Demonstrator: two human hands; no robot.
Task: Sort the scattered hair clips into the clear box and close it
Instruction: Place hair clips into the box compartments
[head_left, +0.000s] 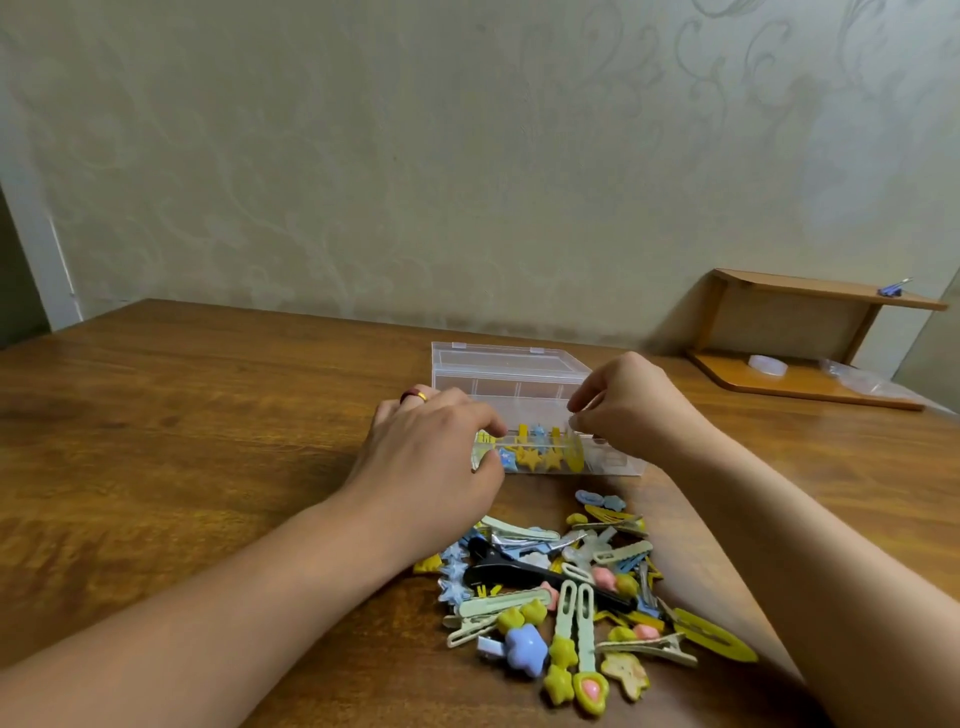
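The clear box (613, 462) lies on the wooden table (208, 415) with its lid (506, 364) swung back. Yellow star clips and a blue one (535, 457) line its front compartment. My left hand (426, 457) grips the box's left end, thumb on the front wall and fingers over the rim. Above the right half of the box, my right hand (623, 405) has its fingertips pinched together over the front row; whether a clip is between them cannot be made out. A heap of mixed hair clips (566, 592) sits between my forearms, nearer to me.
A small wooden shelf (810, 338) stands at the back right against the wall, with a tape roll (768, 365) and a plastic bag on its lower board. The table's left edge runs near a doorway.
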